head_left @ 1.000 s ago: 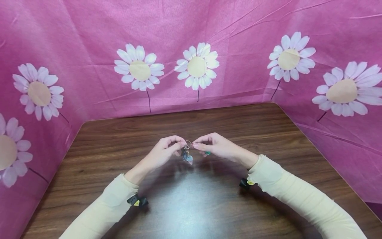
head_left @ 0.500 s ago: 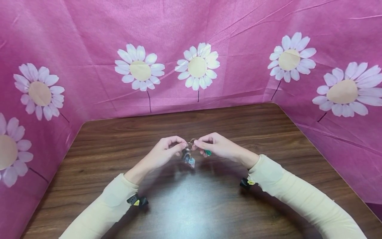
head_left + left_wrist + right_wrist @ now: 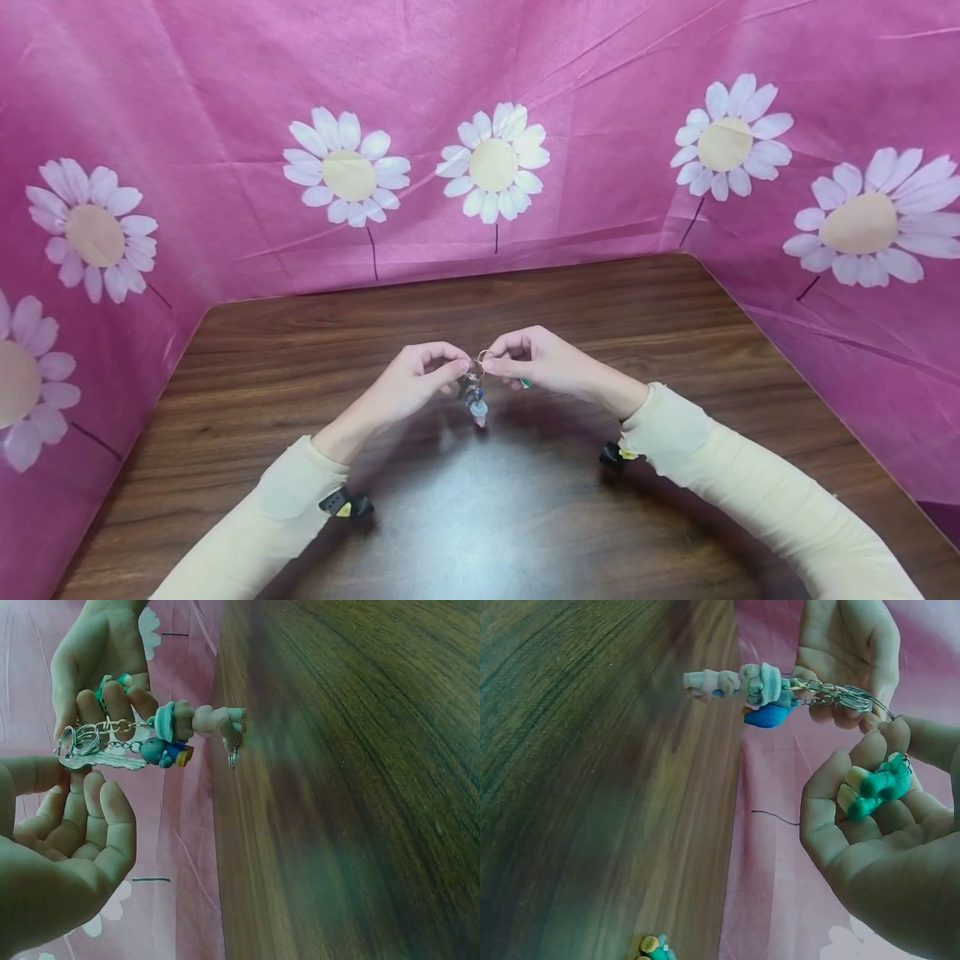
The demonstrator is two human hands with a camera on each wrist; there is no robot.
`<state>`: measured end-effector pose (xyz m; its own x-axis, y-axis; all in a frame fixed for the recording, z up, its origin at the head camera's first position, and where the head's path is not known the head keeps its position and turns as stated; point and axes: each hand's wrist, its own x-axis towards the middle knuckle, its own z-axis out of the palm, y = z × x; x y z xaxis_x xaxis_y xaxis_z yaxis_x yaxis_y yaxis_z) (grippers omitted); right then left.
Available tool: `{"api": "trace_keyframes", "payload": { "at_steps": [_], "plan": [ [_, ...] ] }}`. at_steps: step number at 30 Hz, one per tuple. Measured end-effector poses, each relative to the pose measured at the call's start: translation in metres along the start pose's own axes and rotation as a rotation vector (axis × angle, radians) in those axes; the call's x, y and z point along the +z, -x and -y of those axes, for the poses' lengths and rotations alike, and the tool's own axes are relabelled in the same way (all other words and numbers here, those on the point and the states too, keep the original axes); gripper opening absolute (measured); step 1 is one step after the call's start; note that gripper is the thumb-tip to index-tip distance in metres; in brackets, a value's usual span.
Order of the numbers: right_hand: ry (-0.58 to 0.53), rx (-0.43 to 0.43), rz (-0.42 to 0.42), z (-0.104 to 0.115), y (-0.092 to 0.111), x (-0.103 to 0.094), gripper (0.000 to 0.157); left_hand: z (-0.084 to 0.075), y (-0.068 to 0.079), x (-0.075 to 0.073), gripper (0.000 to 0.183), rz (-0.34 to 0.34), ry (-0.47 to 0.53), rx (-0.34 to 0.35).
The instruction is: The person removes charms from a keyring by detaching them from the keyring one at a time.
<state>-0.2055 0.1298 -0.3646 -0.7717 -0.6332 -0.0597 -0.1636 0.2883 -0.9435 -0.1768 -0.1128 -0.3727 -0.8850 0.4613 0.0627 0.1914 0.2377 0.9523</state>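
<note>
Above the middle of the table, my left hand (image 3: 408, 379) pinches a key ring (image 3: 87, 739) between thumb and forefinger. A silver key (image 3: 112, 760) hangs from it, with a figurine in a pale teal hat (image 3: 176, 722) and a blue figurine (image 3: 159, 752) on short chains. My right hand (image 3: 547, 362) faces it and pinches another metal ring (image 3: 482, 356) that meets the bunch; whether the two are linked is too small to tell. A green figurine charm (image 3: 877, 786) dangles against the curled fingers of my right hand.
The brown wood-grain table (image 3: 315, 317) reaches to a pink cloth (image 3: 600, 150) printed with white daisies, which surrounds it on three sides. Black straps (image 3: 347, 504) are on both sleeved wrists. A small green-and-orange item (image 3: 656, 949) shows at the right wrist view's bottom edge.
The right-hand ring has come into sight beside the left-hand ring. The hanging figurines have swung and hang a little lower. My right hand has shifted slightly up and left; the left has barely moved.
</note>
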Motion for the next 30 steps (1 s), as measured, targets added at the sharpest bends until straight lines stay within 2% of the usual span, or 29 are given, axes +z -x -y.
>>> {"api": "trace_keyframes", "payload": {
  "at_steps": [4,10,17,20,26,30],
  "plan": [
    [0.020,0.002,0.000,0.004,-0.001,0.001,0.016,-0.001,0.000,0.001,0.023,-0.007,-0.002,-0.024],
    [-0.008,0.036,-0.022,0.005,-0.002,0.002,0.019,-0.003,0.000,0.003,0.022,-0.012,0.018,-0.043],
    [-0.079,0.022,-0.063,0.005,0.000,0.003,0.022,0.003,0.001,0.004,0.027,0.000,-0.019,-0.023],
    [-0.120,0.017,-0.060,0.004,0.000,0.003,0.022,0.006,0.001,0.006,0.029,0.004,-0.035,0.014],
    [-0.180,-0.012,-0.027,0.004,0.000,0.004,0.020,0.009,0.000,0.010,0.023,-0.060,0.001,0.084],
    [-0.181,-0.017,-0.023,0.005,0.000,0.003,0.021,0.007,0.001,0.011,0.019,-0.131,-0.038,0.101]
  ]
}}
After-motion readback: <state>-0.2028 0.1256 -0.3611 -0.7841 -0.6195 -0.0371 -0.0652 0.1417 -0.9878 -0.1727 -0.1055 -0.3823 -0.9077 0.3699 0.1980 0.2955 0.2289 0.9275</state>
